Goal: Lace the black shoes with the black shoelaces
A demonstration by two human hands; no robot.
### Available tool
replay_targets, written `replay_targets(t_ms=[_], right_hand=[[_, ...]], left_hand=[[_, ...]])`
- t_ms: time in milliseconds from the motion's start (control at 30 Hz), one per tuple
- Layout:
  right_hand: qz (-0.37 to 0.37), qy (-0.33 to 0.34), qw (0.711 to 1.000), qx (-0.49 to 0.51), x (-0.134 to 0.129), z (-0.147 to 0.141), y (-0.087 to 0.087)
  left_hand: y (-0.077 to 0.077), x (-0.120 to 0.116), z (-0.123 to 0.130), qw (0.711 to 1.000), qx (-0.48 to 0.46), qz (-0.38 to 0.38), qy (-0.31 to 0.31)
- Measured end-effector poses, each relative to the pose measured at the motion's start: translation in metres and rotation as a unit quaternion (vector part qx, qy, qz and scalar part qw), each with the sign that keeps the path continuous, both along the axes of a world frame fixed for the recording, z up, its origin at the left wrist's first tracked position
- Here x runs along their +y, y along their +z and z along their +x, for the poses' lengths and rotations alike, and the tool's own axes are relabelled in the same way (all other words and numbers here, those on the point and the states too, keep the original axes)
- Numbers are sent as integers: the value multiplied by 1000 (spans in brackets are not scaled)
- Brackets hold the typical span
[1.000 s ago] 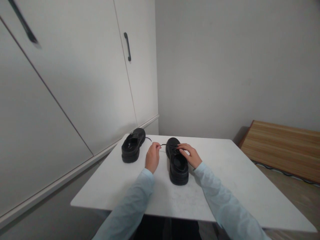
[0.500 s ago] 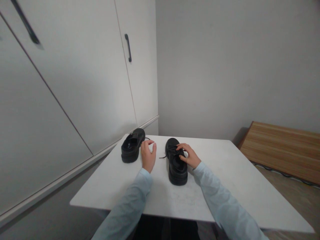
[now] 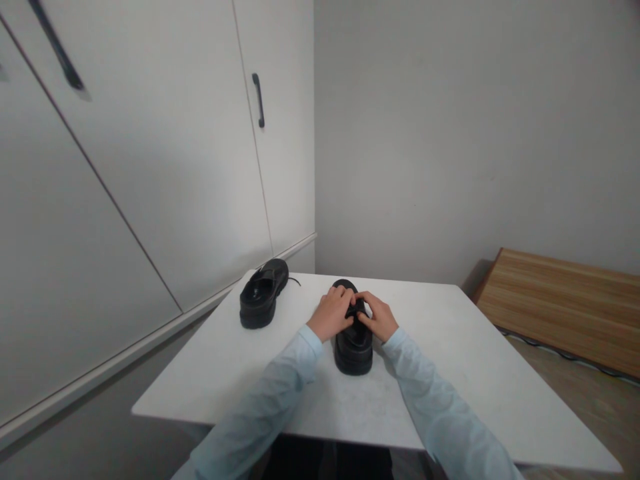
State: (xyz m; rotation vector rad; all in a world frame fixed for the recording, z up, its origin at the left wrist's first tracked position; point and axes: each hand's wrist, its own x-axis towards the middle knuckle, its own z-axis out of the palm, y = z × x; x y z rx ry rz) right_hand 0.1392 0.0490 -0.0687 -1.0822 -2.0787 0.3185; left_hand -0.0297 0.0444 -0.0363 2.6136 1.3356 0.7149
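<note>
A black lace-up shoe (image 3: 353, 357) stands on the white table in front of me, its heel towards me. My left hand (image 3: 334, 312) reaches over its left side, fingers bent closed at the lacing. From the right, my right hand (image 3: 379, 317) curls its thumb and forefinger in at the same lacing. Both sets of fingertips nearly meet over the shoelace, which they mostly hide. Farther left is a second black shoe (image 3: 258, 313), which neither hand touches; a loose lace end (image 3: 295, 281) trails from its right side.
The white table (image 3: 440, 387) carries both shoes. A white cabinet (image 3: 165, 167) with dark handles runs along the left, and a grey wall (image 3: 450, 133) stands behind. To the right, beyond the table edge, is a low wood-grain board or bench (image 3: 565, 307).
My left hand has moved right, from between the two shoes onto the nearer shoe's lacing, and its fingers have closed. My right hand has stayed at the lacing. The view has shifted slightly.
</note>
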Motion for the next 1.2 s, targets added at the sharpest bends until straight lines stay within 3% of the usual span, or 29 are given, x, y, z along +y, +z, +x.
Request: replay_targets(t_ms=[500, 867, 1200], right_hand=[[-4, 24, 1000, -5, -1, 3, 3], [61, 83, 994, 37, 1, -3, 1], [47, 20, 999, 18, -2, -8, -2]], left_hand=[[-16, 2, -3, 997, -34, 66, 6], [-29, 5, -1, 990, -135, 30, 10], [-29, 7, -1, 987, -158, 19, 6]])
